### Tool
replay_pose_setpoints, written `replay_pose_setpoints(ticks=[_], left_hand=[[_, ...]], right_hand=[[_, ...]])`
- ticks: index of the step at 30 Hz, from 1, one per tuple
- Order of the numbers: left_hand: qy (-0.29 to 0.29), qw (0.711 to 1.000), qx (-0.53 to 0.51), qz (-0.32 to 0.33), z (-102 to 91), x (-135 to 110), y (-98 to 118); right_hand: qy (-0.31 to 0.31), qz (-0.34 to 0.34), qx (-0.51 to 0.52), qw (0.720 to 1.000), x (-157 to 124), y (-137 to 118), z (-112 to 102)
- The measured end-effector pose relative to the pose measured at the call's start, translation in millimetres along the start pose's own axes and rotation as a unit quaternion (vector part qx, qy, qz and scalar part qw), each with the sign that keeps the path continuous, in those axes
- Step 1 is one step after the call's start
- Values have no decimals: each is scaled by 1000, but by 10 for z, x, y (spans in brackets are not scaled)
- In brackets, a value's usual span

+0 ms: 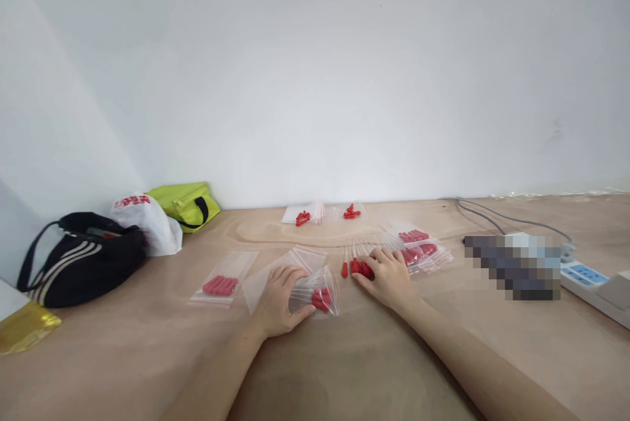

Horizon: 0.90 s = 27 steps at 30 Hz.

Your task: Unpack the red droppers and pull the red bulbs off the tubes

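Note:
My left hand (283, 300) curls round a clear zip bag (333, 280) that holds several droppers with red rubber bulbs (321, 300). Its thumb and fingers lie on either side of the bag. To the right, my right hand (388, 277) is closed over loose droppers (355, 266) on the table, their thin clear stems pointing away from me. The palm side and some of the bulbs are hidden under its fingers. One dropper (344, 269) lies just left of that group. Under and behind my left hand are more flat clear bags (310, 258).
A filled bag of red-bulbed droppers (220, 285) lies at left, more filled bags (418, 254) at right. Loose red bulbs (302, 218) sit near the wall. Black (88, 263), white (147, 224) and lime (184, 204) bags stand far left; a power strip (585, 275) lies right.

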<state>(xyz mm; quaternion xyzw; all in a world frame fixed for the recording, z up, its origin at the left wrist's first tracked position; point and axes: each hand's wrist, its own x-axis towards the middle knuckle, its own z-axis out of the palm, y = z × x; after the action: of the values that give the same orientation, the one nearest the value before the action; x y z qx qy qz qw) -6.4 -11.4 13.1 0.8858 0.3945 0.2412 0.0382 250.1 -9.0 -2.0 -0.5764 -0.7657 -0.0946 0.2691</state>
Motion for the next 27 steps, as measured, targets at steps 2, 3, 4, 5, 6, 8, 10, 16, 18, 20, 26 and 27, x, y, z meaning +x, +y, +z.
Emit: replay_pose_setpoints(ticks=[2, 3, 4, 5, 6, 8, 10, 16, 18, 20, 26, 27], left_hand=[[8, 1000, 20, 19, 3, 2, 11], [6, 999, 23, 25, 5, 2, 15], [4, 999, 21, 29, 7, 1, 18], [3, 999, 19, 32, 9, 0, 20], [3, 999, 15, 32, 10, 0, 21], [-4, 1000, 2, 25, 12, 1, 21], [-27, 999, -18, 13, 14, 3, 18], [-74, 996, -46, -11, 42, 5, -25], [-83, 996, -35, -20, 55, 3, -49], [-99, 995, -19, -23, 68, 0, -71], [-133, 991, 14, -25, 86, -1, -97], [-134, 991, 14, -25, 87, -1, -97]], right_hand=[[13, 2, 16, 1000, -25, -27, -12], [18, -3, 30, 999, -39, -53, -18], [18, -12, 47, 999, -53, -88, -22], [13, -25, 66, 997, -65, -132, -24], [1, -39, 86, 996, -73, -182, -23], [-37, -60, 122, 990, -75, -291, -13], [-79, -60, 141, 985, -58, -385, -3], [-176, -63, 126, 974, 18, -456, -34], [-199, -86, 129, 968, 28, -439, -49], [-216, -102, 143, 960, 27, -432, -55], [-180, -106, 228, 951, -14, -502, -11], [-172, -103, 236, 951, -22, -520, 1]])
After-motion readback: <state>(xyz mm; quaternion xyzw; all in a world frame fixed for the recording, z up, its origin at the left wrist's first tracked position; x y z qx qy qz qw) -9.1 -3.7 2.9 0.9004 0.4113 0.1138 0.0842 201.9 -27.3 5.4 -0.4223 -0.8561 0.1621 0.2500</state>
